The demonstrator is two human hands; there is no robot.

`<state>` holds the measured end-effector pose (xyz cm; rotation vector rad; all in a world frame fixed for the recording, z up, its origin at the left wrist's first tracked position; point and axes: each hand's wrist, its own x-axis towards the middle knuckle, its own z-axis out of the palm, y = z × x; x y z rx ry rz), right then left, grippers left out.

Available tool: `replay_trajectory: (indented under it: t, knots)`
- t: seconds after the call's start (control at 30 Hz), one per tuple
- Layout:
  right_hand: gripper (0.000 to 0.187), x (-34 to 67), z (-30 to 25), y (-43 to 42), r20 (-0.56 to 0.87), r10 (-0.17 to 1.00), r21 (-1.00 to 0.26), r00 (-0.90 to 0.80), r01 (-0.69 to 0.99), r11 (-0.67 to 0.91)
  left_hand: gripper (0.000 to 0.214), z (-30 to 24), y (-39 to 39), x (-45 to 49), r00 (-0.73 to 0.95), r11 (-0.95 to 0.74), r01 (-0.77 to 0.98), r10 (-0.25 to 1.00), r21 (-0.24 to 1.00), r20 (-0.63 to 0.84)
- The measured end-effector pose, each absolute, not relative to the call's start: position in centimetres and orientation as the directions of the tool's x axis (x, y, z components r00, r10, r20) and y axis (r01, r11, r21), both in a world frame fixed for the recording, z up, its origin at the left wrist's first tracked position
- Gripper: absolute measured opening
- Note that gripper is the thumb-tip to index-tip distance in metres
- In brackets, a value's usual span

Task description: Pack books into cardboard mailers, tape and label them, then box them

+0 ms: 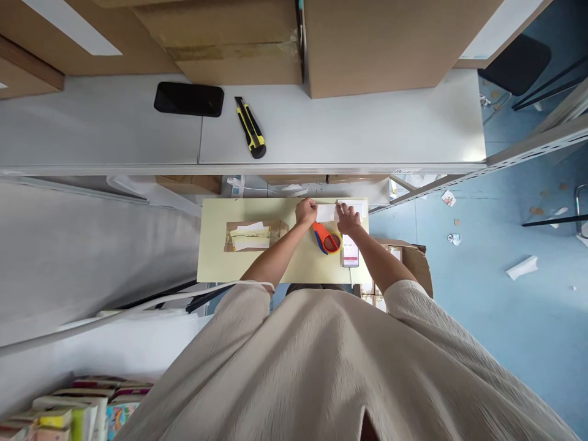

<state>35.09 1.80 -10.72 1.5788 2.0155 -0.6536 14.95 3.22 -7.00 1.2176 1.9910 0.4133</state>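
Observation:
Both my hands work at the far edge of a pale yellow table (211, 257). My left hand (306, 212) is closed on the left end of a white paper sheet (327, 212). My right hand (348, 218) presses its fingers on the right part of the same sheet. Just in front of the hands lies an orange and blue tape dispenser (326, 238). A phone with a lit screen (350, 251) lies to its right. A flat brown parcel with white slips (252, 236) rests to the left.
Above stands a white shelf (367, 131) bearing a black phone (189, 99), a yellow utility knife (250, 127) and large cardboard boxes (381, 43). An open carton (404, 260) sits at my right. Paper scraps litter the blue floor (519, 288). Colourful small boxes (78, 413) are stacked at lower left.

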Motion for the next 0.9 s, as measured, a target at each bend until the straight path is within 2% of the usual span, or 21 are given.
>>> replay_trajectory:
  t: [0.27,0.47,0.6,0.73,0.83,0.9]
  knots:
    - [0.107,34.9,-10.5,1.4,-0.637,0.744,-0.036,-0.2,0.972,0.231,0.011,-6.9,3.0,13.7,-0.238,0.416,0.604,0.908,0.68,-0.345]
    - [0.116,35.3,-10.7,1.4,-0.621,0.749,-0.108,-0.229,0.972,0.207,0.009,-4.7,1.8,12.1,-0.241,0.392,0.575,0.92,0.718,-0.309]
    - [0.115,36.3,-10.4,1.4,-0.595,0.763,-0.228,-0.253,0.963,0.142,0.012,-2.5,0.2,10.7,-0.204,0.344,0.523,0.939,0.78,-0.277]
    - [0.089,37.1,-9.2,0.5,-0.474,0.848,-0.361,-0.237,0.931,0.059,0.025,0.3,-2.4,8.9,-0.141,0.278,0.477,0.961,0.834,-0.24]
    - [0.064,36.6,-7.8,-0.7,-0.362,0.902,-0.572,-0.233,0.82,-0.018,0.033,2.7,-4.7,7.5,-0.121,0.23,0.475,0.973,0.849,-0.196]
    - [0.056,35.5,-6.7,-1.4,-0.344,0.908,-0.737,-0.239,0.668,-0.103,0.034,4.3,-6.1,6.6,-0.111,0.203,0.497,0.979,0.844,-0.169]
